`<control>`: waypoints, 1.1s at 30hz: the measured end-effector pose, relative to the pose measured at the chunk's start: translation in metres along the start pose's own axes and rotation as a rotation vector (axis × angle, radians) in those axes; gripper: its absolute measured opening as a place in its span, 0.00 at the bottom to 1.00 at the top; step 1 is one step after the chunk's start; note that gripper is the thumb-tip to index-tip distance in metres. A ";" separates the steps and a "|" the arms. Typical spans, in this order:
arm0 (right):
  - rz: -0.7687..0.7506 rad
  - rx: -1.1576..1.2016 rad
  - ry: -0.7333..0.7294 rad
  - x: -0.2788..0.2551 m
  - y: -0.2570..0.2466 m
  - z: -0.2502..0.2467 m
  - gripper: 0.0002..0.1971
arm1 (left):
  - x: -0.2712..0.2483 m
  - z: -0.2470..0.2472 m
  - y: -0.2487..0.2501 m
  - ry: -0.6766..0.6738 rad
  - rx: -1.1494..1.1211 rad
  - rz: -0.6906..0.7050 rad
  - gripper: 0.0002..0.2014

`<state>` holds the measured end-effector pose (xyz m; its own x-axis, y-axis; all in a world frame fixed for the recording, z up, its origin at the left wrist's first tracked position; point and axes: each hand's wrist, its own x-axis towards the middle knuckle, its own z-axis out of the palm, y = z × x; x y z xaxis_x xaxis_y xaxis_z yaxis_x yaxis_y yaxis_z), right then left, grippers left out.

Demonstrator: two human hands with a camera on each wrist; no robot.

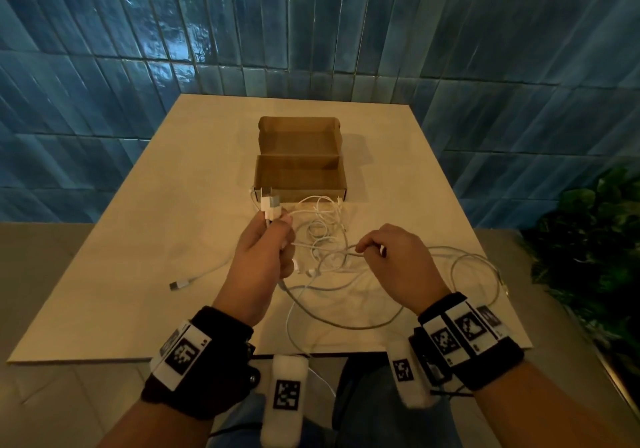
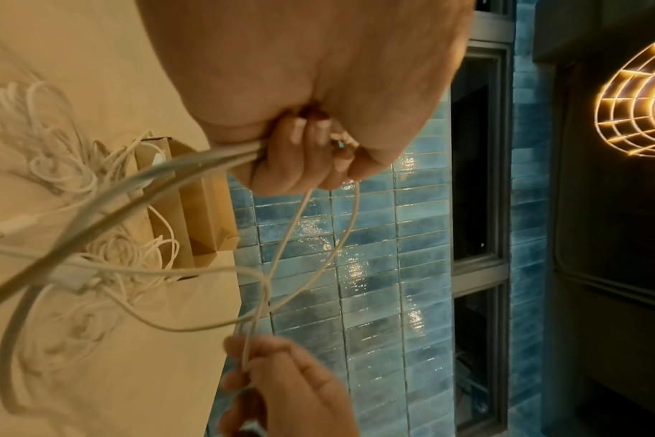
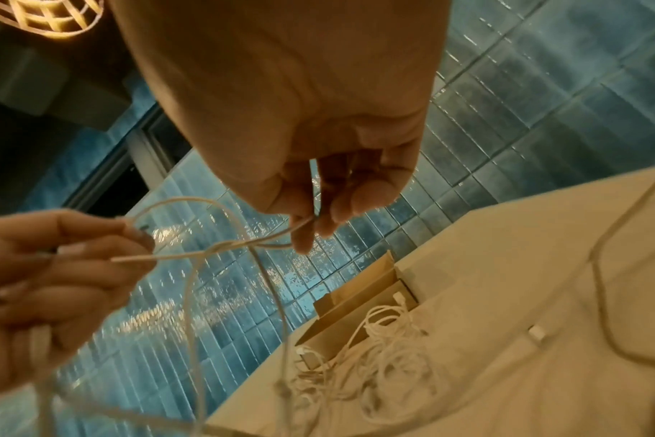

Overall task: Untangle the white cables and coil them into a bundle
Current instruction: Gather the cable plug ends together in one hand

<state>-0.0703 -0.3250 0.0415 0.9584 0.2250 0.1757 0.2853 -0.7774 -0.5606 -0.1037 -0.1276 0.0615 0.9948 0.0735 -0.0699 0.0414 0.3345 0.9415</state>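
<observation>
A tangle of white cables [image 1: 323, 231] lies on the table in front of a cardboard box. My left hand [image 1: 268, 240] is raised above the table and grips several cable strands in its fist, with white plug ends [image 1: 270, 207] sticking up from it. In the left wrist view the strands [image 2: 206, 159] leave that fist [image 2: 300, 153]. My right hand [image 1: 377, 247] pinches one thin cable [image 3: 251, 242] between thumb and fingers [image 3: 303, 233]. A loose knot in that cable [image 3: 215, 248] hangs between the two hands. Long loops [image 1: 346, 319] trail toward the near table edge.
An open brown cardboard box [image 1: 299, 160] stands mid-table behind the tangle. A loose connector end [image 1: 180, 283] lies at the left. A cable loop [image 1: 485, 267] reaches toward the table's right edge. Blue tiled wall behind, dark plants [image 1: 595, 240] to the right.
</observation>
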 end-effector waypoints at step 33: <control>0.381 0.752 -0.081 0.007 0.003 0.005 0.12 | 0.003 -0.012 0.009 0.056 -0.085 -0.045 0.12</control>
<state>-0.0625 -0.3233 0.0372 0.9800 0.0905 -0.1774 -0.1544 -0.2178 -0.9637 -0.1017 -0.1133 0.0661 0.9853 0.1077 -0.1324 0.0762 0.4166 0.9059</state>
